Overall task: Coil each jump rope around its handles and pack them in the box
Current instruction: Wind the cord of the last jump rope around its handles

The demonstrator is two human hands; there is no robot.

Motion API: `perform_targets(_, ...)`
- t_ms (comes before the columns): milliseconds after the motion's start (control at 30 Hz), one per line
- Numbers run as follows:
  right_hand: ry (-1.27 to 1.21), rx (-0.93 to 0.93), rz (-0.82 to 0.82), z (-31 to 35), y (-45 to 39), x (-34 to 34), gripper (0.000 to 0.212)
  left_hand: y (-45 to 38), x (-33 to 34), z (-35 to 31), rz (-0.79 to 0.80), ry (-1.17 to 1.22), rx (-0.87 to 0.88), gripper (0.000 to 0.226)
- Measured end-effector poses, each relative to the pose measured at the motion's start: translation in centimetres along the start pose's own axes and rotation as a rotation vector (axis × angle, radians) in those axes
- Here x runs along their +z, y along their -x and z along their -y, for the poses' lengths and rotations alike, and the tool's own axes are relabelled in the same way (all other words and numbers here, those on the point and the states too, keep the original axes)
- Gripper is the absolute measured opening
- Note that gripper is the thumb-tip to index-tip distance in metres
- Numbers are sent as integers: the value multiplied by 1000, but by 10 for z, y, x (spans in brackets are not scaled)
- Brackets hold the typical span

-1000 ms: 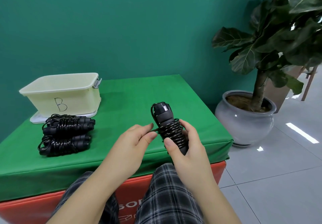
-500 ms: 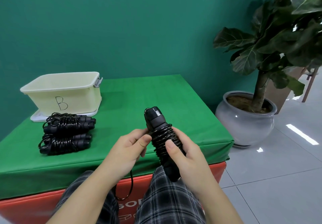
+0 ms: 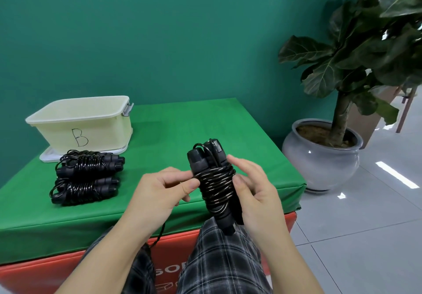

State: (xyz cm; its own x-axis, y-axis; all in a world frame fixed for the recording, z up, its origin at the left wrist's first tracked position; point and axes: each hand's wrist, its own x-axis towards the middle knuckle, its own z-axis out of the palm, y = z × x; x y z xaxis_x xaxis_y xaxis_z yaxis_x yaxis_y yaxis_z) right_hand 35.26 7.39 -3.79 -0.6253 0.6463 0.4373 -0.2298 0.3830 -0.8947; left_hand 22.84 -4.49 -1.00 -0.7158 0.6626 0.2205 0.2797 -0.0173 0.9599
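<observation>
Since half-second back: handles turned, second cap now showing at top, more cord wrapped. Right hand (image 3: 255,193) grips jump rope (image 3: 215,184) upright above lap; left hand (image 3: 159,191) pinches cord at coil. Loose tail hangs below left wrist. Green table cover (image 3: 182,133): two coiled ropes (image 3: 85,177) near left edge, just before box (image 3: 77,124) marked B. Teal wall behind. Right: potted plant (image 3: 324,152) on tiled floor.
</observation>
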Motion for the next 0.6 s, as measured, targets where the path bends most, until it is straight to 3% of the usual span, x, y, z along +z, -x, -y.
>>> perform_targets(200,59,19,83,9,2,0,41,2,1,-8,-2,-28,75,15)
perform_targets(467,299,155,167,-1,2,-1,97,7,10,-5,79,-145,91,17)
perform_targets(600,443,126,112,-4,3,3,98,7,10,-3,123,-212,102,20)
